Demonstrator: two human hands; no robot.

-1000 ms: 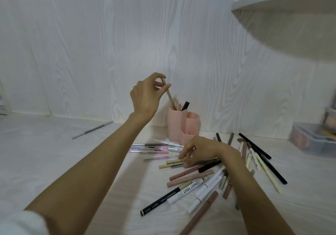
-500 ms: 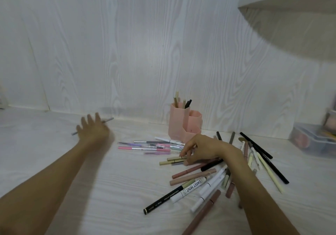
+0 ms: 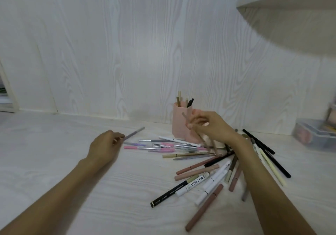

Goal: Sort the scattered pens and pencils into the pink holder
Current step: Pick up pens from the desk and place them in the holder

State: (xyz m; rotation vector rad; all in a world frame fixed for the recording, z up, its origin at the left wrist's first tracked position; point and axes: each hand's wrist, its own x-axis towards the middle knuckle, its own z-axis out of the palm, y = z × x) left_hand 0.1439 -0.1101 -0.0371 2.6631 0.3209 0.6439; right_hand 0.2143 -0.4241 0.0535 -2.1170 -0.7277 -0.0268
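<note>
The pink holder (image 3: 179,123) stands near the back wall with several pens upright in its taller cup. My right hand (image 3: 212,127) is raised just in front of it, shut on a brownish pencil (image 3: 209,144) that slants down toward the table; blur hides whether it holds more than one. My left hand (image 3: 105,146) rests low on the table to the left, fingers closed on the end of a grey pen (image 3: 134,133) that points up and right. A scattered pile of pens and pencils (image 3: 205,174) lies between and below my hands.
A rounded white shelf (image 3: 291,7) overhangs the upper right. A clear plastic box (image 3: 316,136) with small items sits at the right edge. The wood-grain wall runs close behind the holder. Pink and grey pens (image 3: 151,146) lie just left of the holder.
My left hand dropped a pencil into the holder, swung left and took the grey pen. My right hand lifted from the pile with a brownish pencil, up in front of the holder.
</note>
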